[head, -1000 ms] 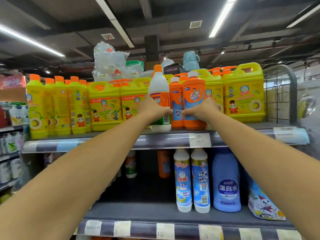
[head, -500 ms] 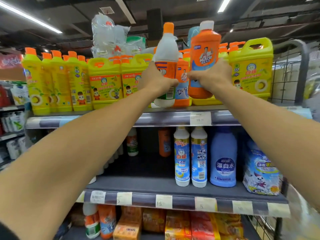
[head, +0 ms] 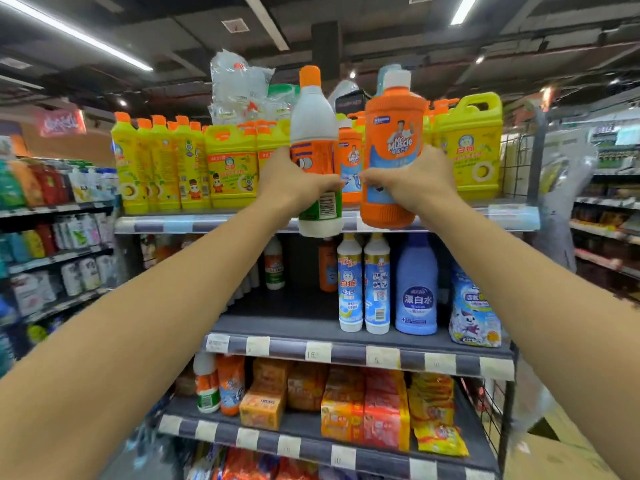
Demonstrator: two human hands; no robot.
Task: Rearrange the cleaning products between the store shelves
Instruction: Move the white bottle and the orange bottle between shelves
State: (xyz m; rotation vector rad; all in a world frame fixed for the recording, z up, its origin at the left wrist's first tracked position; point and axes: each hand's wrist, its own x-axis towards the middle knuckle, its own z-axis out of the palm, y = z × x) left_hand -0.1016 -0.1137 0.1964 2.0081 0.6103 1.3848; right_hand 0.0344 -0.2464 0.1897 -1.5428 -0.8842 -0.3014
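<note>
My left hand (head: 294, 183) grips a white bottle (head: 313, 123) with an orange cap and an orange and green label. My right hand (head: 414, 180) grips an orange Mr Muscle bottle (head: 394, 133) with a white cap. Both bottles are held upright, lifted clear of the top shelf (head: 207, 223), in front of its edge. A second, smaller orange Mr Muscle bottle (head: 349, 157) stands on the top shelf between the two held ones.
Yellow detergent bottles (head: 162, 168) and jugs (head: 471, 143) line the top shelf. The middle shelf (head: 294, 344) holds two white-and-blue bottles (head: 363, 282), a blue bleach bottle (head: 417, 285), a bag (head: 472, 310) and open room at left. Soap packs (head: 363, 407) fill the lower shelf.
Both hands have lifted their bottles off the top shelf and drawn them toward me. The view has tilted down, showing the lower shelves.
</note>
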